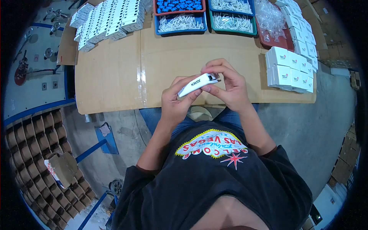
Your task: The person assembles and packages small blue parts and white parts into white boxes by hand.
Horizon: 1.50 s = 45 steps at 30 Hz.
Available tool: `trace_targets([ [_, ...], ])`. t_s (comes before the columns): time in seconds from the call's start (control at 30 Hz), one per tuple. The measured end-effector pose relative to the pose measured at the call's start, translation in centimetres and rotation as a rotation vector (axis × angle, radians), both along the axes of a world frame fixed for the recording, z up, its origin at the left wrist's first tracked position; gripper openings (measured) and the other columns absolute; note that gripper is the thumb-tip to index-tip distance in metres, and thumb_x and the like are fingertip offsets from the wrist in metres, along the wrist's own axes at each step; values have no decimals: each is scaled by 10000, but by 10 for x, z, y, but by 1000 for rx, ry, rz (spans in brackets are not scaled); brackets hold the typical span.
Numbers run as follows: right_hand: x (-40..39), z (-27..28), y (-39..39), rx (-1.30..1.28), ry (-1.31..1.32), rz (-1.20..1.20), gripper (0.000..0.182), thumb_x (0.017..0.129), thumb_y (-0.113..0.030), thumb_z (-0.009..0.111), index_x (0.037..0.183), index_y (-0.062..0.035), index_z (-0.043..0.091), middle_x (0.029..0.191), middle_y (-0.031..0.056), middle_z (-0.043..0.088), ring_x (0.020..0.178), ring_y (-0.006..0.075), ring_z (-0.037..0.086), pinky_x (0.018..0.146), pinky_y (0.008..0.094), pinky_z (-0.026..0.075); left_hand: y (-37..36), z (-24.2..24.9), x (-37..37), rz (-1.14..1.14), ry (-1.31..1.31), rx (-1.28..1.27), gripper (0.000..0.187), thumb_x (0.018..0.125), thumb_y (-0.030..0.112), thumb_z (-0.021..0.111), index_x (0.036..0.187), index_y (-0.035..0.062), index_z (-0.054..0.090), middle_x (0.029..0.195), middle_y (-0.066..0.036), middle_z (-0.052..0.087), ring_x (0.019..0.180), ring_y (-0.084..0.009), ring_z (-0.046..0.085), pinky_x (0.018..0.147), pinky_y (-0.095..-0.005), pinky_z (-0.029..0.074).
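Both hands meet over the front edge of the cardboard-covered table, around a small white elongated device (196, 84) lettered JOREN. Its right end has a dark opening with a small dark piece sticking out. My left hand (177, 96) is closed on the device's left part, thumb below and fingers along the top. At the right end, my right hand (229, 84) pinches the device, its thumb at the lower edge and fingers curled over the top. The fingers partly hide the device's upper side.
Blue trays (181, 31) and a green-rimmed tray (234, 33) of small white parts stand at the back, beside a red tray (155, 7) of blue parts. White boxes are stacked at left (111, 23) and right (289, 71). Clear plastic bags (271, 19) fill another red tray.
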State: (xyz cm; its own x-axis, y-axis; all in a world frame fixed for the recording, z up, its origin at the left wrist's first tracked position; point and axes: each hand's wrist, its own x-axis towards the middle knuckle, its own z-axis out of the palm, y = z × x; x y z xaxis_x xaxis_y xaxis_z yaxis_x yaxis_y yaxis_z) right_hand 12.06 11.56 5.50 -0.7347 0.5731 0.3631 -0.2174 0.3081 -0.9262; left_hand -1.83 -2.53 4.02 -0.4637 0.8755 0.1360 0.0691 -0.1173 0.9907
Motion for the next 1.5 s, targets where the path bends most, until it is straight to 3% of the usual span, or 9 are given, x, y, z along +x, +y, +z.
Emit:
trace_targets([
  [0.17,-3,-3,-1,-90,-32,45,271,837,-75,790,1073,-21,668,1079,62,616,958,156,593,820,282,478,0,0,-1,-4,-4,2,323,918,15,720,1236,-17,670,1177,-104,664,1085,-154,618,937,-267,479],
  [0.4,-4,-5,2,-19,-22,40,295,823,-78,802,1081,-16,672,1048,59,626,952,158,599,813,283,481,0,0,-4,-22,20,5,311,913,4,717,1220,-20,676,1174,-108,661,1085,-166,619,948,-274,481],
  [0.53,-2,-7,0,-106,-47,77,402,794,-63,832,1148,-2,653,1117,93,646,1044,188,601,905,311,464,-4,-13,-4,-29,-156,11,359,890,25,744,1244,25,687,1186,-105,677,1061,-192,651,922,-296,508],
  [0.6,-3,-3,-2,-126,-30,62,424,793,-54,833,1171,-4,649,1166,102,661,1085,190,616,921,315,484,-5,-18,-1,44,-455,41,359,890,28,747,1241,18,672,1208,-104,659,1104,-185,626,949,-292,489],
  [0.67,-3,3,-4,-416,-2,85,447,813,-34,815,1220,2,633,1249,135,674,1168,207,631,950,323,529,2,-16,-3,-4,-483,149,355,891,31,747,1236,17,665,1219,-106,647,1129,-183,608,968,-294,475],
  [0.77,8,-10,0,-484,7,163,393,824,-21,809,1188,8,666,1252,104,693,1164,185,646,1005,336,523,2,-20,-8,-82,-476,202,351,893,36,748,1229,13,652,1247,-109,621,1171,-184,579,1001,-303,452],
  [1.2,15,-1,2,-167,-26,51,342,767,8,823,1092,-10,721,1082,93,746,1002,176,707,882,308,565,10,-3,-20,-179,-84,199,414,845,-7,760,1243,-13,643,1234,-126,646,1190,-223,596,1033,-333,449],
  [1.27,14,4,5,-15,-34,33,343,742,23,823,1072,-14,733,1060,92,741,974,191,708,844,307,567,6,-1,-16,-173,-144,178,410,843,-5,765,1235,-13,647,1224,-136,662,1188,-231,609,1033,-344,462],
  [1.5,14,8,3,-41,-49,57,349,731,18,829,1066,-14,733,1043,92,736,957,190,704,836,306,563,2,-9,-8,-120,-300,232,374,843,-17,766,1199,-24,654,1202,-172,688,1177,-268,644,1042,-389,502],
])
